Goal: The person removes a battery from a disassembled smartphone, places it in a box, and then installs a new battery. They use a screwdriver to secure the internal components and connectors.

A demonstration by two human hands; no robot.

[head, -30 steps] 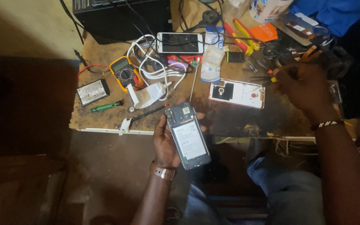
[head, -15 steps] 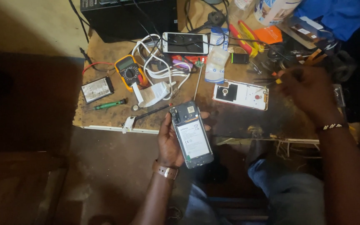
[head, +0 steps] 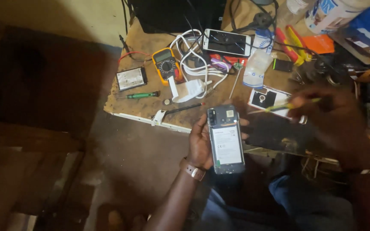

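Left hand (head: 201, 143) clasps opened phone (head: 226, 139); right hand (head: 335, 117) pinches yellow screwdriver (head: 285, 106), blurred. Tip beside the exposed battery could slip and puncture it

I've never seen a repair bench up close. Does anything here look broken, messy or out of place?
Yes. The phone in the left hand has its back cover off, so the battery shows. The right hand holds a yellow-green tool near it. White cables lie tangled beside the yellow multimeter on the worn tabletop.
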